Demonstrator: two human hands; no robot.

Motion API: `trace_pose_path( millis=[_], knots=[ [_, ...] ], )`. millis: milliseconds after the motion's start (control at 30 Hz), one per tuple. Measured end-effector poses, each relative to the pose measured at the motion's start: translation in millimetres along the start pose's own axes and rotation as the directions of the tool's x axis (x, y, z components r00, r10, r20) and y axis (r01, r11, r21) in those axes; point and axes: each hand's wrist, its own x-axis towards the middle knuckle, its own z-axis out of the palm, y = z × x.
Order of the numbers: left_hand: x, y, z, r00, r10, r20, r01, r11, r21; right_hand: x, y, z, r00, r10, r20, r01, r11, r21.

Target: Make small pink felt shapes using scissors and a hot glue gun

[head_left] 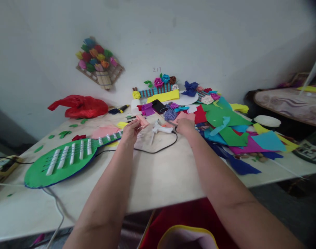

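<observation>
My left hand [131, 132] pinches a folded strip of pink crepe paper [142, 121] between thumb and fingers, above the table. To the right, my right hand [185, 127] is closed on a thin grey tool with a blade-like end [171, 123]; its exact kind is unclear, as the fingers hide most of it. Just behind that hand lies a sheet of pink paper [184, 117]. Between my hands a white hot glue gun [161, 129] rests on the table, its black cord looping toward me. Left of my left hand lies a green guitar-shaped board [66, 160] with white rolled strips.
Coloured paper scraps [225, 119] cover the table's right side. Behind the glue gun are a black phone [158, 106] and a tangle of purple yarn [170, 113]. A red plastic bag [86, 106] and a yellow-black cutter [123, 108] lie at the back left. A power strip [3, 167] sits far left.
</observation>
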Motion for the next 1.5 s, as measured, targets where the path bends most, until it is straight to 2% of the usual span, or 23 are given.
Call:
trace_pose_path(
  millis=[200,333,400,500,567,633,733,833,967,1200,1500],
  knots=[
    [2,1,-1.2,0.997,0.001,-0.075,-0.001,1.0,-0.001,0,3,-7,0.993,0.022,-0.113,-0.014,0.998,0.069],
    [0,5,0.2,0.994,-0.013,-0.104,0.013,1.0,0.005,3,1,-5,0.976,-0.013,-0.216,0.069,0.965,0.254],
    [-1,6,0.6,0.994,-0.015,-0.112,0.016,1.0,0.008,4,-1,-5,0.977,-0.073,-0.199,0.156,0.884,0.44],
    [-2,8,0.9,0.993,-0.024,-0.119,0.026,1.0,0.009,1,-3,-6,0.973,-0.212,-0.089,0.208,0.65,0.731],
    [-3,8,0.9,0.992,-0.03,-0.12,0.031,1.0,0.004,-3,-3,-8,0.942,-0.336,-0.019,0.197,0.507,0.839],
    [-3,8,0.8,0.992,-0.033,-0.121,0.033,0.999,-0.001,-8,-2,-11,0.885,-0.465,0.032,0.202,0.443,0.874],
    [-3,8,0.6,0.993,-0.032,-0.114,0.03,0.999,-0.014,-16,0,-16,0.786,-0.607,0.119,0.226,0.461,0.858],
    [-2,8,0.8,0.994,-0.03,-0.101,0.026,0.999,-0.043,-19,0,-17,0.738,-0.648,0.187,0.219,0.493,0.842],
    [-2,8,1.7,0.994,-0.037,-0.101,0.03,0.997,-0.067,-18,-6,-15,0.749,-0.63,0.206,0.199,0.51,0.837],
    [-3,6,8.5,0.992,-0.055,-0.115,0.048,0.997,-0.056,-17,-14,-11,0.783,-0.598,0.17,0.26,0.563,0.785],
    [-7,6,17.9,0.986,-0.073,-0.148,0.069,0.997,-0.031,-16,-20,-6,0.808,-0.574,0.134,0.277,0.57,0.773]
  ],
)
